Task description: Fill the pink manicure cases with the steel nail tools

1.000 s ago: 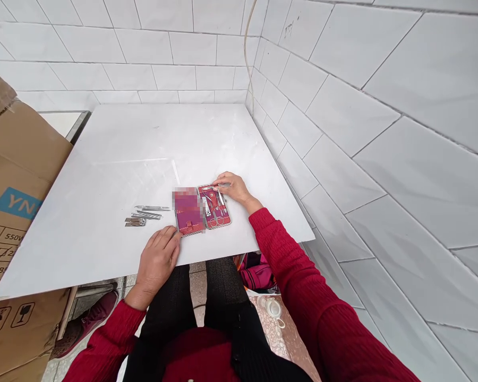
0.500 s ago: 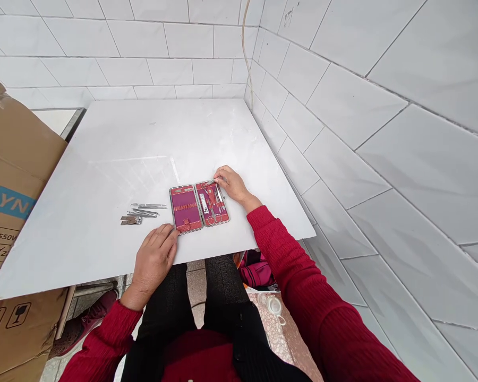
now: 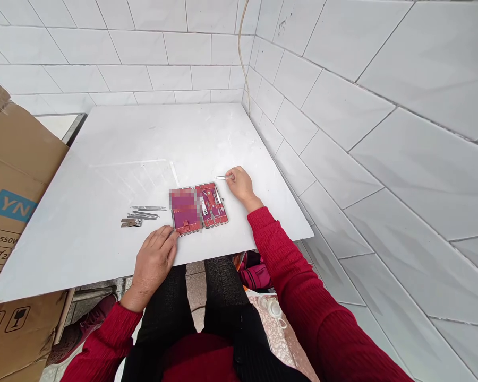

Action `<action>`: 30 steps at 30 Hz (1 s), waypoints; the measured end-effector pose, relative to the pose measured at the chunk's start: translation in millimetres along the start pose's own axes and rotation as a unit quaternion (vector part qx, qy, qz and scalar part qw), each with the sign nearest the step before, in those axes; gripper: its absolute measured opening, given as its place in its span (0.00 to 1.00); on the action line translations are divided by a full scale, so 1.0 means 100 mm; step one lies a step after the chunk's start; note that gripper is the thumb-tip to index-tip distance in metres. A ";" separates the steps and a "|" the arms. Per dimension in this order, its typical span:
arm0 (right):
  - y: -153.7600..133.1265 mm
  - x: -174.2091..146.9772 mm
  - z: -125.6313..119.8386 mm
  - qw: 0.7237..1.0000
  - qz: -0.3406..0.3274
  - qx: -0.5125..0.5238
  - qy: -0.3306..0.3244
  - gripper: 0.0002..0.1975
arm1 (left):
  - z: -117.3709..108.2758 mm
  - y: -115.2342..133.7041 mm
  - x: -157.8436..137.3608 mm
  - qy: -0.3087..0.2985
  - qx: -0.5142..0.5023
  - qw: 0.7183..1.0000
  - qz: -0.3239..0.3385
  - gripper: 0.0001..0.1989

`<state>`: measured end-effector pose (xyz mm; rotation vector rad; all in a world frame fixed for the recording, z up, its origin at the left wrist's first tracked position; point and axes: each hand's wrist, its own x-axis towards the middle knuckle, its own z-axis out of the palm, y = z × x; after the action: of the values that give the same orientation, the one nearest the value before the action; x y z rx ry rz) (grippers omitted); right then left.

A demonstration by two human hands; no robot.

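An open manicure case (image 3: 187,225) with red and purple lining lies on the table; its left half is partly blurred. Small scissors (image 3: 213,219), a nail clipper (image 3: 204,206) and other slim tools sit in its right half. My right hand (image 3: 240,184), just beyond the case's upper right corner, pinches a small pointed silver tool (image 3: 220,178) whose exact kind I cannot make out. Flat on the table, my left hand (image 3: 155,254) touches the case's lower left corner with its fingertips. Left of the case lie loose nail clippers (image 3: 131,223) and several thin metal tools (image 3: 145,212).
The white table (image 3: 115,132) meets tiled walls at the back and right. A large cardboard box (image 3: 19,154) stands at the left edge. Below the front edge, a pink and black bag (image 3: 257,270) and a white plastic item (image 3: 273,307) show on the right.
My right hand has drawn the small silver tool out of the case and moved slightly up and right. My left hand stays at the case corner.
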<state>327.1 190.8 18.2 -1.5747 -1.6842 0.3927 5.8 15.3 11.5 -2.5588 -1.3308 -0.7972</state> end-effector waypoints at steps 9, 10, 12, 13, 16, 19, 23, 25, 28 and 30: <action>-0.28 -0.06 0.02 0.997 0.039 -0.028 -0.069 0.15 | 0.01 0.00 -0.01 0.001 0.008 1.000 0.002 0.14; -0.30 -0.05 0.03 0.995 0.043 -0.042 -0.073 0.17 | 0.01 0.00 -0.01 0.002 0.011 1.000 0.003 0.14; -0.33 -0.03 0.05 0.994 0.041 -0.068 -0.080 0.19 | 0.01 0.01 -0.01 0.001 0.010 1.000 0.001 0.14; -0.34 -0.02 0.05 0.993 0.037 -0.079 -0.085 0.19 | 0.01 0.01 -0.01 -0.001 0.006 1.000 -0.002 0.15; -0.35 -0.01 0.08 0.990 0.015 -0.106 -0.096 0.16 | 0.01 0.00 -0.01 -0.005 -0.005 1.000 -0.010 0.16; -0.34 -0.02 0.12 0.988 -0.013 -0.124 -0.091 0.13 | 0.01 0.00 -0.02 -0.006 -0.008 1.000 -0.011 0.16; -0.32 0.00 0.18 0.991 -0.016 -0.124 -0.052 0.13 | 0.01 0.00 -0.02 0.000 -0.007 1.000 -0.008 0.16; -0.30 0.03 0.17 0.994 -0.002 -0.109 -0.023 0.13 | 0.01 0.01 -0.02 0.001 -0.004 1.000 -0.007 0.15; -0.24 0.08 0.10 0.995 0.023 -0.089 0.028 0.14 | 0.01 0.01 -0.02 0.001 -0.003 1.000 -0.007 0.15; -0.18 0.11 0.03 0.994 0.039 -0.089 0.057 0.14 | 0.01 0.01 -0.02 0.003 0.002 1.000 -0.002 0.15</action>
<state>313.4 199.0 32.3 -1.7632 -1.6093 0.1903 5.6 13.7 9.1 -2.5497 -1.3347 -0.8005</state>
